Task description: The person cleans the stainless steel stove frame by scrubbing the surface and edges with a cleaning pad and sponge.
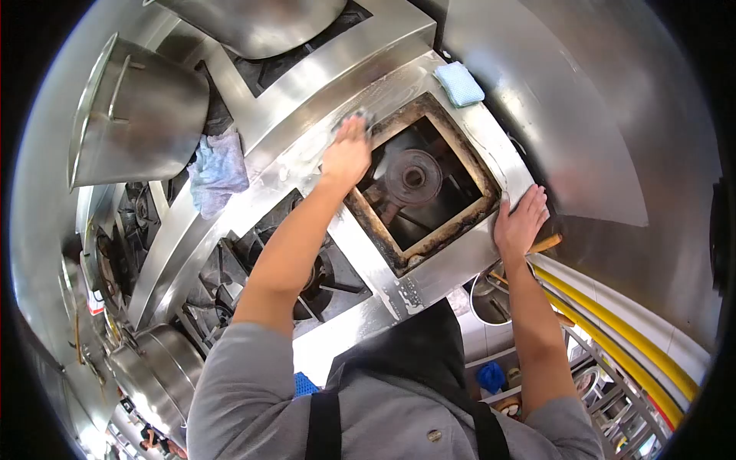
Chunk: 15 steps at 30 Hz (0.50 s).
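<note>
My left hand (349, 156) reaches to the far side of a steel stove top (452, 270). It presses a small grey scouring pad (368, 119), mostly hidden under the fingers, onto the wet, soapy metal. Beside that hand lies a square burner opening (418, 259) with a browned, crusted rim. A round burner (414, 178) sits down inside it. My right hand (523, 222) rests flat on the stove's right edge, its fingers stretched out and nothing in it. A folded light-blue cloth (458, 84) lies at the far corner of the stove top.
A large steel pot (142, 115) stands at the left, with a bluish rag (218, 170) beside it. Another pot (264, 19) is at the top. An open burner with grates (326, 280) lies under my left forearm. Yellow pipes (613, 326) run along the lower right.
</note>
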Available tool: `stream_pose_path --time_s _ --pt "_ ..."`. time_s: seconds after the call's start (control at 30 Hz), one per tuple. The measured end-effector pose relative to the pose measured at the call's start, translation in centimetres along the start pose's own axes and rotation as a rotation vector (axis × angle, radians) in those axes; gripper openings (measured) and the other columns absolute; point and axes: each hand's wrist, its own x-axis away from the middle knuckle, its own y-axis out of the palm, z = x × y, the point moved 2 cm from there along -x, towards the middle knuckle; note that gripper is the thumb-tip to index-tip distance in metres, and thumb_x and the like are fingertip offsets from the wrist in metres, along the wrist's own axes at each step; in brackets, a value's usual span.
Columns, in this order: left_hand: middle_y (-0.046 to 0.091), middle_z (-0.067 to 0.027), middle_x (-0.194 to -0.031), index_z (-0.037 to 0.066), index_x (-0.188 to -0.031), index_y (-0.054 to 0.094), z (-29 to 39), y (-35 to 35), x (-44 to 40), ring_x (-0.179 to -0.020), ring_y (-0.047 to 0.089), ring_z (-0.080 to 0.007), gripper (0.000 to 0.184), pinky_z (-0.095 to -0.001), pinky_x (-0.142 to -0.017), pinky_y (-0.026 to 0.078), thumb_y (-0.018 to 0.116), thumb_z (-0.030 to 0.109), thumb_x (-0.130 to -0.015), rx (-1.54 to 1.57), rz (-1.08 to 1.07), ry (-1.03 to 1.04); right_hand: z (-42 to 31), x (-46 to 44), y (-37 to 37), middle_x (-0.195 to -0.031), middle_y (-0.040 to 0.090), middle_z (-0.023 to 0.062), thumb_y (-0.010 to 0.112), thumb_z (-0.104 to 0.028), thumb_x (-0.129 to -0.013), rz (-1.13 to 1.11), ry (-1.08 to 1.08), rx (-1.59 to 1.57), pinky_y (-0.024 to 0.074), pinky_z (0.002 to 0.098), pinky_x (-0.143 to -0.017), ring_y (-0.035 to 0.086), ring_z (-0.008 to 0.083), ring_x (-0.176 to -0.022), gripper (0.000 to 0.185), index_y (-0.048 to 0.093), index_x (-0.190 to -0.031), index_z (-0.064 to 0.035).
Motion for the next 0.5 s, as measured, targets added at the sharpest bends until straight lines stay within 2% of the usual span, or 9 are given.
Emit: stream_pose_path --time_s 0.1,0.13,0.23,0.33,0.4,0.5 --pt "0.052 -0.0244 -0.145 -0.004 -0.144 0.046 -1.1 -1.3 1.9 -0.136 0.05 -0.0367 0.053 -0.0434 -0.112 0.044 0.048 0.028 -0.102 -0.072 -0.084 -0.014 0.1 0.0 0.0 -0.162 0.025 0.0234 0.054 -0.044 -0.097 0.022 0.007 -0.018 0.0122 0.0518 -0.124 0.021 0.0376 -0.152 0.081 0.024 -0.156 0.0021" --pt "0.054 -0.0246 -0.143 -0.004 -0.141 0.049 -0.3 -1.0 1.1 -0.134 0.052 -0.0371 0.05 -0.0434 -0.111 0.045 0.047 0.028 -0.103 -0.132 -0.038 -0.01 0.0 -0.1 -0.1 -0.162 0.025 0.0236 0.054 -0.044 -0.097 0.02 0.009 -0.014 0.0122 0.052 -0.124 0.021 0.0381 -0.152 0.081 0.024 -0.156 0.0023" --pt "0.054 -0.0254 -0.142 -0.005 -0.139 0.051 2.7 0.7 -5.2 -0.133 0.053 -0.0373 0.049 -0.0434 -0.11 0.046 0.044 0.029 -0.103 -0.042 0.084 0.079 0.0 -0.4 0.0 -0.162 0.025 0.0238 0.054 -0.045 -0.097 0.018 0.013 0.006 0.0123 0.0525 -0.123 0.021 0.0386 -0.151 0.081 0.023 -0.156 0.0027" --pt "0.055 -0.0255 -0.141 -0.004 -0.135 0.053 5.1 2.5 -12.7 -0.131 0.055 -0.0377 0.048 -0.044 -0.109 0.046 0.041 0.029 -0.103 -0.03 0.118 0.134 -0.1 0.0 0.3 -0.162 0.026 0.0235 0.053 -0.045 -0.098 0.035 0.005 0.005 0.0125 0.0524 -0.123 0.022 0.0384 -0.151 0.081 0.024 -0.156 0.0026" --pt "0.055 -0.025 -0.141 -0.002 -0.135 0.052 6.3 2.4 -15.2 -0.127 0.058 -0.0375 0.046 -0.0451 -0.105 0.05 0.039 0.029 -0.103 -0.036 -0.058 0.072 0.2 -0.1 0.2 -0.162 0.026 0.0228 0.052 -0.045 -0.098 0.027 -0.002 0.003 0.0124 0.0523 -0.123 0.022 0.0376 -0.151 0.08 0.024 -0.156 0.0023" --pt "0.057 -0.0246 -0.139 0.0 -0.132 0.054 4.9 -0.9 -9.9 -0.122 0.061 -0.0368 0.043 -0.0459 -0.099 0.054 0.041 0.028 -0.103 0.07 -0.106 -0.014 0.3 0.0 0.0 -0.163 0.025 0.0219 0.051 -0.045 -0.099 0.042 -0.019 -0.002 0.0122 0.0521 -0.123 0.022 0.0368 -0.152 0.079 0.024 -0.156 0.0019"
